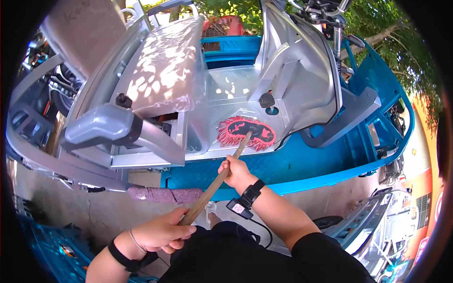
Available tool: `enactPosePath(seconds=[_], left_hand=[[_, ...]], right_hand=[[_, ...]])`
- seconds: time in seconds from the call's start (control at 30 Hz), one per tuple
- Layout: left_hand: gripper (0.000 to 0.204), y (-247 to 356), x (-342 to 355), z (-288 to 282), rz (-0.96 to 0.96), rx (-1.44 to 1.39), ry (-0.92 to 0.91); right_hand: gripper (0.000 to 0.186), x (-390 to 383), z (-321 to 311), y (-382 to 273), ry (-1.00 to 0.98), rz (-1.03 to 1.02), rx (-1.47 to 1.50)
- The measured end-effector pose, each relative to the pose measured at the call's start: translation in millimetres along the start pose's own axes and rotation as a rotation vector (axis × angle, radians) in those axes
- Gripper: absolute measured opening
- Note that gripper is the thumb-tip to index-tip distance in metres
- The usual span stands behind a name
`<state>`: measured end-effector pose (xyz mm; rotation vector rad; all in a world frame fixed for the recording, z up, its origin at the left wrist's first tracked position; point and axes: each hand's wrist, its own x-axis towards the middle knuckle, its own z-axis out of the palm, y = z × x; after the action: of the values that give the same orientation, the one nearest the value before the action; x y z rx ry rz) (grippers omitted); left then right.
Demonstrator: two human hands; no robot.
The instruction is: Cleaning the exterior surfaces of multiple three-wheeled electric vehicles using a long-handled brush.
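Note:
A duster mop [247, 129] with red stringy fringe and a dark oval centre rests on the grey metal floor [222, 106] of a vehicle. Its wooden handle [207, 192] slants down toward me. My left hand [167, 231] is closed around the handle's near end, at the lower left. Higher up, closer to the mop head, my right hand [234, 170] grips the same handle. Just behind the mop head stands a dark pedal [267, 100].
A seat [160, 63] wrapped in clear plastic is left of the mop, with a grey armrest [99, 125] nearer me. Blue footboard [311, 155] runs along the near side. A grey front panel [302, 75] rises at the right. More vehicles [377, 226] stand at lower right.

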<state>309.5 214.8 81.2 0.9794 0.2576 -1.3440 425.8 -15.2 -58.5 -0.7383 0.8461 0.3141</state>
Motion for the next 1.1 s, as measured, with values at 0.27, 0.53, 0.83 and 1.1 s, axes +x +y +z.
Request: enactPosePath(seconds=[0.27, 0.53, 0.83, 1.1], left_hand=[[0.029, 43.0, 84.5, 7.1, 0.071, -0.013, -0.067], [0.05, 16.3, 84.8, 1.0, 0.048, 0.009, -0.111], [0.052, 23.9, -18.5, 41.9, 0.364, 1.348, 0.561], [0.037, 61.9, -28.6, 97.9, 0.358, 1.799, 0.858]], right_hand=[[0.011, 54.3, -12.6, -81.7, 0.156, -0.193, -0.14], [0.015, 38.0, -14.1, -57.2, 0.136, -0.214, -0.193], [0.029, -19.8, 26.6, -25.0, -0.142, 0.327, 0.41], [0.034, -40.6, 23.9, -77.1, -0.5, 0.301, 0.72]])
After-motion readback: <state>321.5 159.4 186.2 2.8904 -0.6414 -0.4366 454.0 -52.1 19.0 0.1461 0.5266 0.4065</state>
